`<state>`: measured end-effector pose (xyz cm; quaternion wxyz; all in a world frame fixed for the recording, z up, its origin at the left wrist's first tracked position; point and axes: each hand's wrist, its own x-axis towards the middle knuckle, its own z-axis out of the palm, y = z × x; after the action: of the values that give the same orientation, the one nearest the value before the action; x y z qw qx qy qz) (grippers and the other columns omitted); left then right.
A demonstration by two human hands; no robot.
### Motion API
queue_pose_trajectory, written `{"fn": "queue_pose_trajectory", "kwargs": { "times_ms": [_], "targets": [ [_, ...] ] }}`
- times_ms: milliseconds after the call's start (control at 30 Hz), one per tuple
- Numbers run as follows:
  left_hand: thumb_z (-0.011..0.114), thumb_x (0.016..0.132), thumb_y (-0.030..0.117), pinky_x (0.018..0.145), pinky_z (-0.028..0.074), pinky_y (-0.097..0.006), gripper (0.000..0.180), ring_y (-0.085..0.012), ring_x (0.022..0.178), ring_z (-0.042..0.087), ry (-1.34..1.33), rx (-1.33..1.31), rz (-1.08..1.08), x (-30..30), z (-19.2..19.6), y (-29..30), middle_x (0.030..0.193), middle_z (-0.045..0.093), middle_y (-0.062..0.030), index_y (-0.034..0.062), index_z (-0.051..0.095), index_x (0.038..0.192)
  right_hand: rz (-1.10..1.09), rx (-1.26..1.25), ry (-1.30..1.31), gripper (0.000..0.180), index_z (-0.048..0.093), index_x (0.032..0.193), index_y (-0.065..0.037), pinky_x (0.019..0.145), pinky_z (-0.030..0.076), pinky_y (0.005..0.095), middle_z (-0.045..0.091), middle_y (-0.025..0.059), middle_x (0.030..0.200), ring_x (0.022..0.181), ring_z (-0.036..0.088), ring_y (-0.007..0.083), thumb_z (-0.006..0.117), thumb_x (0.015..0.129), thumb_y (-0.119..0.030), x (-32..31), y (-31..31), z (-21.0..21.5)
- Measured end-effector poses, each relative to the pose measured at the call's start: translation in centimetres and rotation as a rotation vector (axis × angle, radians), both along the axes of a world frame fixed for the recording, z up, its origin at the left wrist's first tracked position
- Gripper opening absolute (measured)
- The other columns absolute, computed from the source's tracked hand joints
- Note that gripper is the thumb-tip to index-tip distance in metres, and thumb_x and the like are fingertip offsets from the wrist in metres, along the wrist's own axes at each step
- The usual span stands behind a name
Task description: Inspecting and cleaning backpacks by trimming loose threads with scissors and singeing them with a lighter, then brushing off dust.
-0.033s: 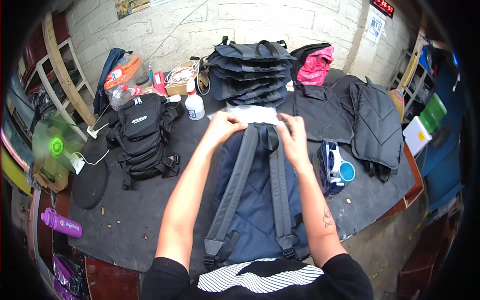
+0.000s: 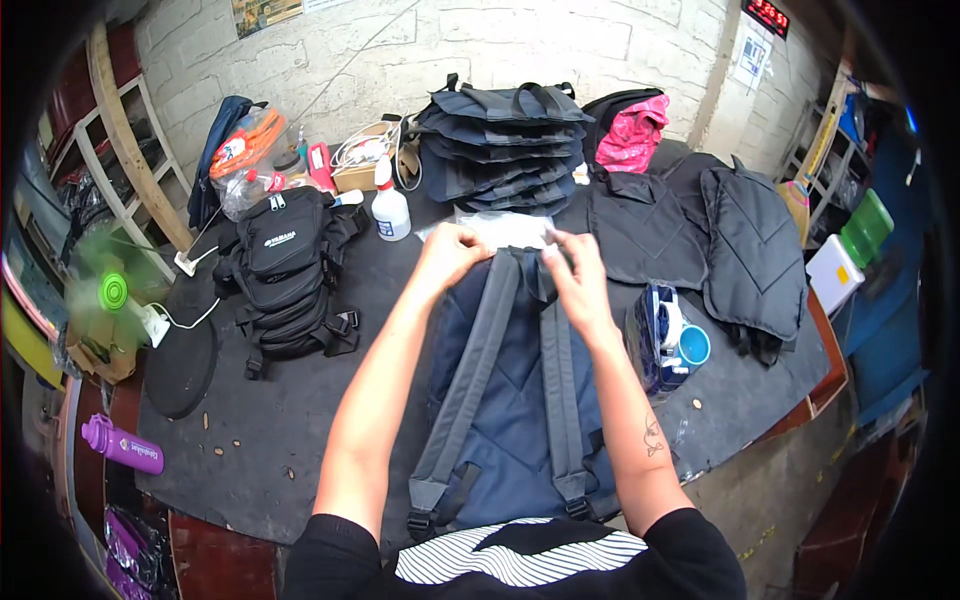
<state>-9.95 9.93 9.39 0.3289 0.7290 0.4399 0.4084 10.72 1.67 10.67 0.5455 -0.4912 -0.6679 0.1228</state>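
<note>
The navy backpack lay straps-up at the counter's near edge, soft and light. Left hand and right hand pinched its top edge beside clear plastic, a sound hold.

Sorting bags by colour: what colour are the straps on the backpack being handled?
Grey straps on a navy backpack, head view.

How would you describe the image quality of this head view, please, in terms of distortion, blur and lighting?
Head view: strong fisheye, so the table edge and brick wall bend toward a black rim; the green fan at left is smeared by motion blur; both hands, left hand and right hand, and the navy backpack are sharp; light is soft and even, without harsh glare.
</note>
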Motion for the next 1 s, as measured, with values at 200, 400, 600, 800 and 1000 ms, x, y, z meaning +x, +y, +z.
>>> {"fn": "queue_pose_trajectory", "kwargs": {
  "times_ms": [200, 400, 600, 800, 1000],
  "targets": [
    [0.061, 0.083, 0.013, 0.058, 0.044, -0.029, 0.016, -0.0119, 0.060, 0.056, -0.169, 0.267, 0.282, 3.8, -0.8, -1.8, 0.066, 0.060, -0.0107, -0.0034, 0.059, 0.081, -0.198, -0.028, -0.216, 0.028, 0.056, 0.090, -0.002, 0.065, 0.047, 0.0374, 0.062, 0.0134, 0.082, 0.073, 0.062, 0.0296, 0.067, 0.076, -0.024, -2.7, -0.1, 1.1],
    [0.058, 0.086, 0.011, 0.059, 0.044, -0.032, 0.013, -0.0214, 0.061, 0.058, -0.200, 0.331, 0.360, 4.6, -2.0, -2.6, 0.070, 0.059, -0.0144, -0.0017, 0.056, 0.083, -0.303, -0.098, -0.436, 0.027, 0.055, 0.088, -0.004, 0.063, 0.049, 0.0399, 0.063, 0.0136, 0.085, 0.072, 0.064, 0.0308, 0.065, 0.076, -0.026, -4.5, -1.4, 1.5],
    [0.059, 0.086, 0.010, 0.060, 0.043, -0.033, 0.012, -0.0262, 0.066, 0.054, -0.194, 0.427, 0.359, 5.2, -1.7, -4.1, 0.078, 0.053, -0.0134, -0.0013, 0.057, 0.084, -0.420, 0.045, -0.494, 0.026, 0.056, 0.086, -0.004, 0.060, 0.050, 0.0389, 0.061, 0.0119, 0.079, 0.068, 0.063, 0.0297, 0.069, 0.071, -0.020, -4.6, -1.4, -0.2],
    [0.060, 0.086, 0.009, 0.059, 0.043, -0.033, 0.010, -0.0256, 0.064, 0.054, -0.202, 0.436, 0.351, 5.2, -1.9, -4.6, 0.078, 0.052, -0.0126, -0.0008, 0.058, 0.086, -0.432, 0.090, -0.402, 0.024, 0.055, 0.082, -0.006, 0.058, 0.047, 0.0399, 0.062, 0.0104, 0.081, 0.066, 0.062, 0.0305, 0.070, 0.070, -0.020, -4.2, -1.7, -0.2],
    [0.058, 0.088, 0.009, 0.058, 0.044, -0.031, 0.011, -0.0222, 0.064, 0.055, -0.237, 0.500, 0.346, 5.3, -2.9, -4.9, 0.078, 0.054, -0.0123, -0.0018, 0.056, 0.086, -0.359, -0.029, -0.545, 0.024, 0.056, 0.086, -0.003, 0.060, 0.049, 0.0394, 0.062, 0.0121, 0.082, 0.067, 0.063, 0.0292, 0.068, 0.073, -0.020, -3.7, -0.5, -0.4]
  ]
}}
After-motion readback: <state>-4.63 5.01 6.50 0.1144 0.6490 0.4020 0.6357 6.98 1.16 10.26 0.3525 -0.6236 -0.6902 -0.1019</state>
